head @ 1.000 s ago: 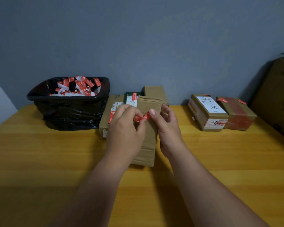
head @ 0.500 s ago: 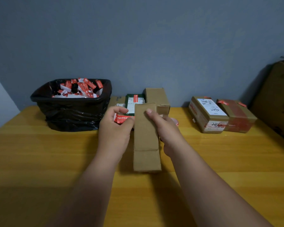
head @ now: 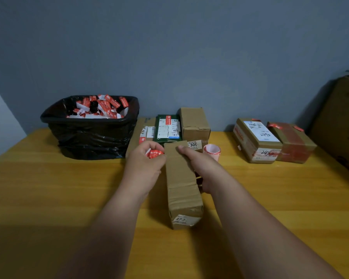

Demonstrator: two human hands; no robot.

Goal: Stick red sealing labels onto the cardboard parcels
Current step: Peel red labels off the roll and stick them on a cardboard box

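A long narrow cardboard parcel [head: 181,186] lies lengthwise on the wooden table [head: 48,188] in front of me. My right hand [head: 201,168] grips its right side, thumb on top near the far end. My left hand [head: 145,164] sits just left of the parcel and holds a red sealing label [head: 155,153] curled in its fingers. A roll of red labels [head: 212,151] stands behind my right hand.
A black-lined bin [head: 93,127] full of red-and-white label scraps stands at the back left. Several parcels [head: 181,125] are stacked at the back middle. Two labelled parcels [head: 270,139] sit at the back right, beside a large cardboard box [head: 345,121].
The parcel has been laid flat, lengthwise toward me. My left hand came off the parcel's end and now holds a red label beside it; the label roll has come into view.
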